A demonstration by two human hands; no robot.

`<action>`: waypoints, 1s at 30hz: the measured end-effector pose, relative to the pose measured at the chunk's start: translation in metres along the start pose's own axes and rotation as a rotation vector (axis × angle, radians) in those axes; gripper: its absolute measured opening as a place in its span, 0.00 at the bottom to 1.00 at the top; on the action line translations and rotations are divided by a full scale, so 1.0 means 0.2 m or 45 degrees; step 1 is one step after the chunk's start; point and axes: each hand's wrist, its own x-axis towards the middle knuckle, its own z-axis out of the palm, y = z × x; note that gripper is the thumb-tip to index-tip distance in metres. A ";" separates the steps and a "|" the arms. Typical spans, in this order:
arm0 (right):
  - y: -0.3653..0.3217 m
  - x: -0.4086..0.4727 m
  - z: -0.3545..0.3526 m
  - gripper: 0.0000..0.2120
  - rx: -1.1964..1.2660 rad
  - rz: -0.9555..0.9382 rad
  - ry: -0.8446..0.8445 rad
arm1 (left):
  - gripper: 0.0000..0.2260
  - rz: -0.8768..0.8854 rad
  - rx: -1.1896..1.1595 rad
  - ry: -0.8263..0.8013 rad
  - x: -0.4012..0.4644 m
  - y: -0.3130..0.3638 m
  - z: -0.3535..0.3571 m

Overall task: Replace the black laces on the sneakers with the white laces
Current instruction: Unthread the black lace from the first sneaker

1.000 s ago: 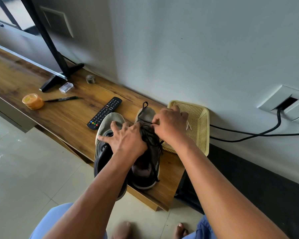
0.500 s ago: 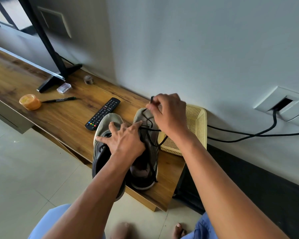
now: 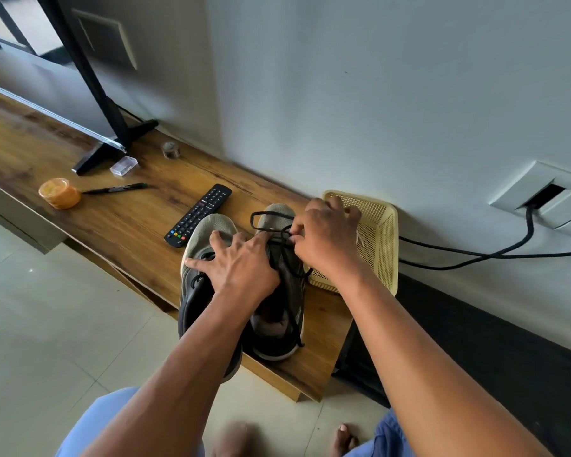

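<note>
While two grey sneakers (image 3: 277, 291) are set side by side at the near edge of the wooden table (image 3: 80, 153), the left hand (image 3: 234, 262) is laid over them with fingers spread, pressing down. A black lace (image 3: 267, 222) of the right-hand sneaker is pinched by the right hand (image 3: 323, 239), a loop being drawn out over the toe. A yellow basket (image 3: 376, 239), with something white only partly visible inside, is seen just beside the sneakers. A remote control (image 3: 198, 214), a pen (image 3: 116, 189) and an orange tub (image 3: 59, 193) are shown farther left.
</note>
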 end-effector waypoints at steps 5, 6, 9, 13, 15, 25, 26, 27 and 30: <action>-0.02 0.02 -0.05 0.02 0.247 0.023 0.471 | 0.41 0.006 -0.034 0.021 0.00 0.00 0.00; -0.03 0.04 -0.08 0.02 0.374 0.010 0.639 | 0.42 0.007 -0.033 0.016 0.00 0.00 0.00; -0.02 0.07 -0.18 0.01 0.709 -0.068 1.052 | 0.41 0.006 -0.030 0.012 0.00 0.00 0.00; 0.02 0.07 -0.16 0.03 0.539 -0.063 0.780 | 0.41 0.012 -0.034 0.016 0.00 -0.01 0.00; 0.06 0.07 -0.09 0.04 0.381 -0.036 0.481 | 0.41 0.011 -0.037 0.023 -0.01 0.00 0.00; -0.06 0.03 -0.02 0.05 0.411 -0.208 0.242 | 0.36 -0.015 -0.122 0.086 0.00 -0.02 0.03; -0.07 0.02 -0.02 0.06 0.371 -0.231 0.196 | 0.35 -0.005 -0.130 0.092 0.00 -0.03 0.04; -0.09 0.01 -0.01 0.09 0.305 -0.240 0.129 | 0.33 0.005 -0.142 0.099 0.00 -0.03 0.04; -0.11 -0.02 0.01 0.14 0.092 -0.213 -0.020 | 0.28 0.044 -0.205 0.123 -0.01 -0.04 0.03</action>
